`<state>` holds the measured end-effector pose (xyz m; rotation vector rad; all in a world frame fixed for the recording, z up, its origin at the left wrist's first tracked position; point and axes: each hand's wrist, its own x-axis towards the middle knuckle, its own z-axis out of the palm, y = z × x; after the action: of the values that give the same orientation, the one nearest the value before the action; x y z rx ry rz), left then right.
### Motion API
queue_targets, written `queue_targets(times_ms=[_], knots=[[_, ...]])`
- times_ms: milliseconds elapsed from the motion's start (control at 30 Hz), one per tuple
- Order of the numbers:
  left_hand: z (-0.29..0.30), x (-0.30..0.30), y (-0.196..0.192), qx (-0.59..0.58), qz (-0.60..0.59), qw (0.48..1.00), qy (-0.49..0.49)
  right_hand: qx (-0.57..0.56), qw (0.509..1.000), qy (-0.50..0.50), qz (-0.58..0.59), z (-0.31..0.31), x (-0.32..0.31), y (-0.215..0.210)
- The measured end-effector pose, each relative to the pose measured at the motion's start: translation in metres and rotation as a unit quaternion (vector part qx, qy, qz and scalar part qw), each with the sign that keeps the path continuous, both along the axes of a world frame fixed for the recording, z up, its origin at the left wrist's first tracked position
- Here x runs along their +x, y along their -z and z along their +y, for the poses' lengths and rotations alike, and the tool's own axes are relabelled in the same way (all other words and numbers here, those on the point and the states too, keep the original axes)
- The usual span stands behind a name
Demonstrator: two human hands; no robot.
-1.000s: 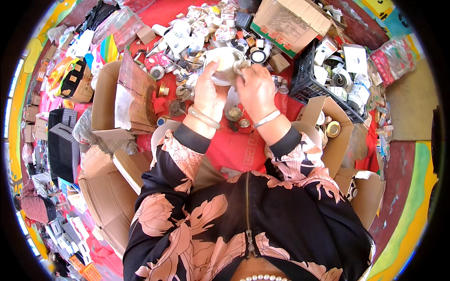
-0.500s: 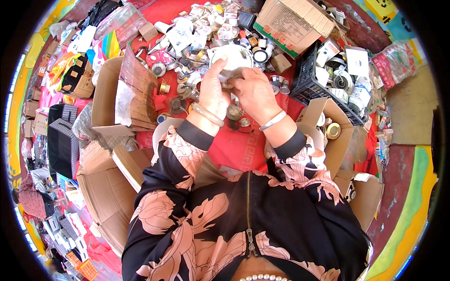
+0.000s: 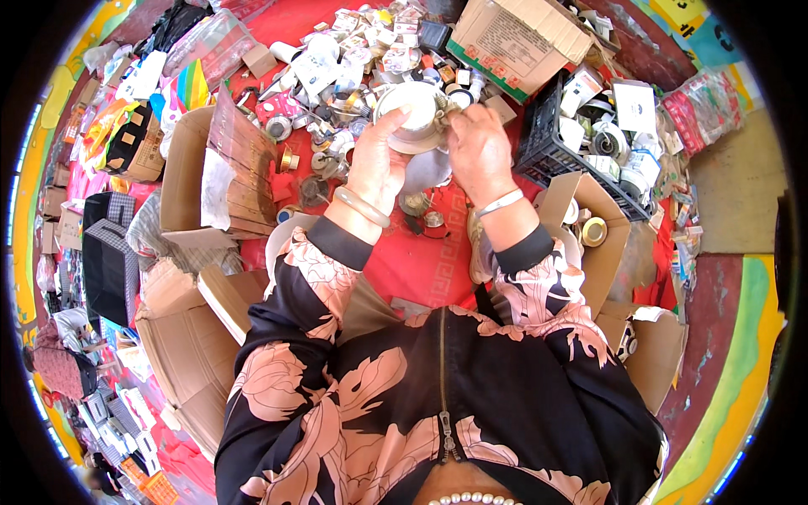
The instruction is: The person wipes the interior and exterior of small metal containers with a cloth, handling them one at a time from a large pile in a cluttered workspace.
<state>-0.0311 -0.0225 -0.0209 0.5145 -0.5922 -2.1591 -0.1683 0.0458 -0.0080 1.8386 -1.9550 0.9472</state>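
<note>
My left hand (image 3: 376, 164) grips a round white downlight (image 3: 412, 105) by its left side, the thumb lying over its face. On the opposite side, the fingers of my right hand (image 3: 481, 156) are bent together at the rim, pinching a small part there that is too hidden to name. Just below the downlight a pale, curved piece (image 3: 427, 171) shows between my hands; whether it is joined to it I cannot tell. Loose lamp parts (image 3: 415, 204) lie on the red cloth (image 3: 412, 261) under my wrists.
Beyond my hands spreads a heap of small boxes and lamp parts (image 3: 337, 71). A black crate (image 3: 539, 139) full of light fittings stands on the right, near a closed carton (image 3: 515, 46). Open cartons (image 3: 189, 337) flank me. A person (image 3: 63, 358) is far left.
The downlight has turned, so its rim and side show more. My right hand has shifted right to its edge, and the pale piece has come into view below.
</note>
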Motion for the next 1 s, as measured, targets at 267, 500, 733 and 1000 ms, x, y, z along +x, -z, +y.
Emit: queue_targets(times_ms=[267,500,733,1000], knots=[[-0.005,0.004,-0.005,0.004,-0.018,0.999,-0.043,0.140,0.928,-0.188,-0.290,0.007,0.007,0.006],[-0.007,0.001,-0.007,-0.052,0.000,0.999,0.002,-0.065,0.792,-0.165,-0.584,0.011,-0.037,-0.033],[0.006,-0.002,-0.011,-0.081,0.050,0.994,0.049,0.037,0.847,-0.256,-0.464,-0.006,-0.028,-0.011],[0.017,-0.005,-0.020,-0.103,0.100,0.985,0.095,-0.064,0.762,-0.179,-0.619,-0.005,-0.006,-0.008]])
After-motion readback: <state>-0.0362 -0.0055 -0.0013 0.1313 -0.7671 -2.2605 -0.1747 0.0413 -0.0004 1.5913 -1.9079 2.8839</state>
